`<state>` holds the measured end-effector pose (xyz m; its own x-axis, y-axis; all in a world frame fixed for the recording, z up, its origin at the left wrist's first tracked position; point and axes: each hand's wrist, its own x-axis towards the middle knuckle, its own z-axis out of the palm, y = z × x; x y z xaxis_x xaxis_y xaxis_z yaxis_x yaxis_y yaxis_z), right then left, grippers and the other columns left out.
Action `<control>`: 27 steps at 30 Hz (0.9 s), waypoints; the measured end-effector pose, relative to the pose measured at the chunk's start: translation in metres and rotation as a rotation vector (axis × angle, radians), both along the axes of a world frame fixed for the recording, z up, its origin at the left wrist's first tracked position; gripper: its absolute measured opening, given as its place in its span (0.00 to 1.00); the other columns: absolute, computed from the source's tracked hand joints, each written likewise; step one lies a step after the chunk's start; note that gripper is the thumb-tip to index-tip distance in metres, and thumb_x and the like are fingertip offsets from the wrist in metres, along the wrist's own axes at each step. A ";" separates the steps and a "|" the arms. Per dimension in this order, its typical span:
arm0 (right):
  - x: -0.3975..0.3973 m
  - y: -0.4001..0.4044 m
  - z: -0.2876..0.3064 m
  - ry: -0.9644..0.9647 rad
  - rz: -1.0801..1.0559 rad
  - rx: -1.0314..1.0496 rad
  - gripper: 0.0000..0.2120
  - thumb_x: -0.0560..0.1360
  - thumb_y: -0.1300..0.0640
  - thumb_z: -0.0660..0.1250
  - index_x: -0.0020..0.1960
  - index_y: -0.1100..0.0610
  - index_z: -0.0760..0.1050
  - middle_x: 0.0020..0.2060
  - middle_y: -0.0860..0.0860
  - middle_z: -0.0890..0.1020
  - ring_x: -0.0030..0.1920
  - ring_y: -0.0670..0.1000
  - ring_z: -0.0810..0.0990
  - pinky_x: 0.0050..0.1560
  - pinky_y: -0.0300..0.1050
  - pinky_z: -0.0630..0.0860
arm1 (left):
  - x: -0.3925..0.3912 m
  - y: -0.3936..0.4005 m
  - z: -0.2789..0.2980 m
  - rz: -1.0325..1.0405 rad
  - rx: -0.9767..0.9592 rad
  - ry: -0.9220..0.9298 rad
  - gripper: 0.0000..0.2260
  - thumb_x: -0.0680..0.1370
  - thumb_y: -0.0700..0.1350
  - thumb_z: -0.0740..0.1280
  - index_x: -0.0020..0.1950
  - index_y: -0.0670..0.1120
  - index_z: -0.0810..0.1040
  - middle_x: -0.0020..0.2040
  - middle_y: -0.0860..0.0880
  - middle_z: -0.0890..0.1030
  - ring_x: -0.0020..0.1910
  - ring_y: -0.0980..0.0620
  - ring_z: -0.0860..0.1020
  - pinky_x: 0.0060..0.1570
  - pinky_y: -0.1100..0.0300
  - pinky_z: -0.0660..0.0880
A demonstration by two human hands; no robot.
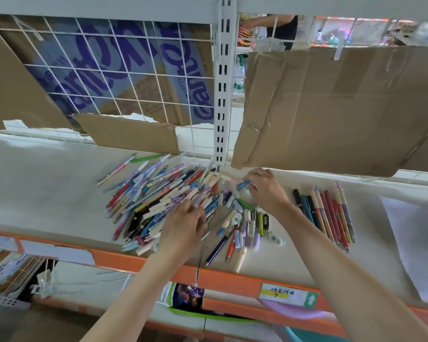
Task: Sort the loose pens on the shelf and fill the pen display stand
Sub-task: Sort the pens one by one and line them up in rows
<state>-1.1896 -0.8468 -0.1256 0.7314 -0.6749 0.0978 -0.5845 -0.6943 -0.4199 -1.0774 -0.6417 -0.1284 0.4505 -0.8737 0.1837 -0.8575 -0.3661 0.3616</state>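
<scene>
sorting loose pens (163, 196) on shelf (47, 183)

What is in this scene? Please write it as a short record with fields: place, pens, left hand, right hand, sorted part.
place: shelf with an orange front edge
pens: big mixed pile of loose pens at the middle
left hand: left hand on the pile, fingers curled round some pens
right hand: right hand pinches a blue pen over the pile
sorted part: row of pens laid side by side, right of the pile
display stand: not visible
</scene>
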 end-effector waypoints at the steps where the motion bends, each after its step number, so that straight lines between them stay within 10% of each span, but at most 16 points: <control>1: 0.003 -0.002 -0.001 0.045 0.018 0.008 0.15 0.78 0.61 0.59 0.63 0.56 0.75 0.63 0.50 0.74 0.64 0.52 0.66 0.64 0.47 0.64 | 0.000 0.001 0.000 -0.006 -0.020 0.008 0.04 0.78 0.45 0.63 0.50 0.47 0.76 0.46 0.53 0.68 0.46 0.55 0.67 0.45 0.63 0.62; 10: 0.001 0.001 0.000 0.196 0.029 -0.020 0.10 0.76 0.49 0.61 0.54 0.51 0.75 0.46 0.48 0.70 0.54 0.51 0.67 0.50 0.45 0.61 | 0.005 0.011 0.005 0.055 -0.161 -0.023 0.03 0.72 0.35 0.70 0.40 0.40 0.79 0.36 0.44 0.76 0.35 0.44 0.76 0.36 0.56 0.69; 15: 0.001 0.007 0.002 0.193 0.022 -0.016 0.06 0.77 0.52 0.63 0.52 0.53 0.74 0.45 0.48 0.72 0.54 0.51 0.71 0.50 0.45 0.63 | 0.004 0.007 0.006 0.047 -0.135 -0.074 0.08 0.72 0.37 0.71 0.50 0.42 0.81 0.38 0.45 0.76 0.38 0.45 0.75 0.39 0.56 0.67; 27: -0.015 0.033 0.011 -0.242 -0.050 0.173 0.05 0.76 0.60 0.66 0.49 0.60 0.77 0.44 0.52 0.81 0.45 0.50 0.77 0.47 0.40 0.74 | 0.012 0.014 0.003 0.075 0.002 -0.002 0.06 0.74 0.44 0.69 0.49 0.46 0.76 0.49 0.50 0.70 0.51 0.50 0.71 0.52 0.57 0.65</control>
